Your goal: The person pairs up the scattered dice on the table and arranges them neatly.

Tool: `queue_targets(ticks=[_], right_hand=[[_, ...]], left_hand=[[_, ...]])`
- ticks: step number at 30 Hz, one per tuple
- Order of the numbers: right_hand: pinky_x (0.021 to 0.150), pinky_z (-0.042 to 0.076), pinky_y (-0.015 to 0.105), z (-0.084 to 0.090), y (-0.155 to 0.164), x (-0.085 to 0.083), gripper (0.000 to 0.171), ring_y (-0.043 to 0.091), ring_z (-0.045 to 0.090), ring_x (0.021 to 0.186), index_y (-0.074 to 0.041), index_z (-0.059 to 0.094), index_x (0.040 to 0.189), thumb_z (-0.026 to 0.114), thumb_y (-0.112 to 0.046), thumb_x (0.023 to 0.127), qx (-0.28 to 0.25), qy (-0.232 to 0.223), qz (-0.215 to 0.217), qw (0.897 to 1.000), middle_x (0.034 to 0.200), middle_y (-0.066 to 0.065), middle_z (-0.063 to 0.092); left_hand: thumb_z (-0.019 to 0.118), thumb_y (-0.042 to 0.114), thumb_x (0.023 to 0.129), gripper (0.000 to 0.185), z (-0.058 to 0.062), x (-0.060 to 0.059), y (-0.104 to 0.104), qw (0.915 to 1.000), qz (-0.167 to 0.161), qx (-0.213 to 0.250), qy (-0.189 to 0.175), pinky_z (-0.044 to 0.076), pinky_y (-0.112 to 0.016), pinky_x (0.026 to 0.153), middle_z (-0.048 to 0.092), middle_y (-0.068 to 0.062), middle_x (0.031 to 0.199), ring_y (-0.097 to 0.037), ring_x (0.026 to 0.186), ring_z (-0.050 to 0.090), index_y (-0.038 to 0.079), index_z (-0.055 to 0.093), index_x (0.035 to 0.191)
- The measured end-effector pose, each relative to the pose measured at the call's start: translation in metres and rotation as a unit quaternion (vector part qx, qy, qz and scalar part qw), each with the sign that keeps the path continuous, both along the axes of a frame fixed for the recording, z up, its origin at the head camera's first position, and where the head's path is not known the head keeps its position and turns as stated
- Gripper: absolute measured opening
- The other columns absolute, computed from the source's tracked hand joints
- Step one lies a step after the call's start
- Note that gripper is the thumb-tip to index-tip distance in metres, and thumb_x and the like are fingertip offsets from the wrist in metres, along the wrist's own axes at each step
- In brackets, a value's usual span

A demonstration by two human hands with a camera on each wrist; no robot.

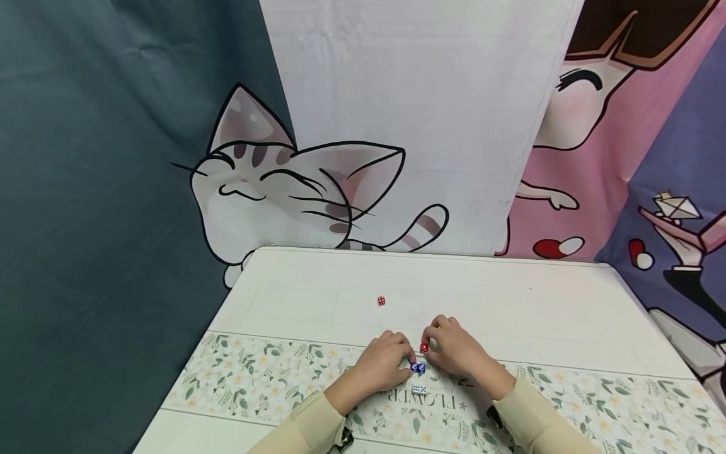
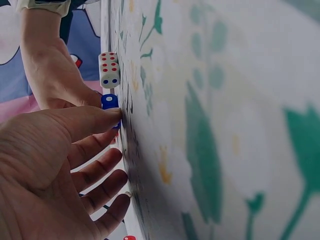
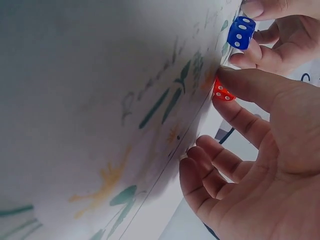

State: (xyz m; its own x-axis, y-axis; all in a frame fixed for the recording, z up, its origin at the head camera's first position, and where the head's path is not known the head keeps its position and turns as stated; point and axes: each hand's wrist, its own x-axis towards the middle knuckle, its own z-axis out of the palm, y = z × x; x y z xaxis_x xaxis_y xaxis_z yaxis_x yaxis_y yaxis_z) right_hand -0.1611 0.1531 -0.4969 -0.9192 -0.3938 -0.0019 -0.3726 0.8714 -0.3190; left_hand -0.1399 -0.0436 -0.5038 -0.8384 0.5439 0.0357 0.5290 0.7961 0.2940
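Low centre of the head view, the left hand (image 1: 381, 364) pinched a blue die (image 1: 418, 367); the right hand (image 1: 456, 348) pinched a red die (image 1: 424, 347). Gathering seemingly; a careful lift comes next.

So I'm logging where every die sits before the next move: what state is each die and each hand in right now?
Small blue cube die: on the floral runner, pinched by left hand.
Small red cube die: pinched by right hand at the runner's edge.
White cube die: resting free on the runner.
Second red die: lying alone on the white table.
Left hand: fingers on blue die.
Right hand: fingers on red die.
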Motion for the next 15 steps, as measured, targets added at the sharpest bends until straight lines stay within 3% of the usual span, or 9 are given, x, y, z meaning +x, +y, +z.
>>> queue_targets(ticks=[15], right_hand=[[0.075, 0.044, 0.038, -0.0030, 0.0005, 0.0013, 0.016, 0.021, 0.047, 0.093, -0.024, 0.065, 0.087, 0.081, -0.022, 0.085, -0.008, 0.013, 0.002, 1.000, 0.106, 0.002, 0.055]], left_hand=[[0.080, 0.027, 0.085, 0.013, 0.0069, -0.0036, -0.0020, 0.9997, -0.015, -0.014, -0.015, 0.044, -0.027, 0.079, 0.062, 0.009, 0.105, -0.009, 0.089, 0.049, 0.024, 0.072, 0.094]])
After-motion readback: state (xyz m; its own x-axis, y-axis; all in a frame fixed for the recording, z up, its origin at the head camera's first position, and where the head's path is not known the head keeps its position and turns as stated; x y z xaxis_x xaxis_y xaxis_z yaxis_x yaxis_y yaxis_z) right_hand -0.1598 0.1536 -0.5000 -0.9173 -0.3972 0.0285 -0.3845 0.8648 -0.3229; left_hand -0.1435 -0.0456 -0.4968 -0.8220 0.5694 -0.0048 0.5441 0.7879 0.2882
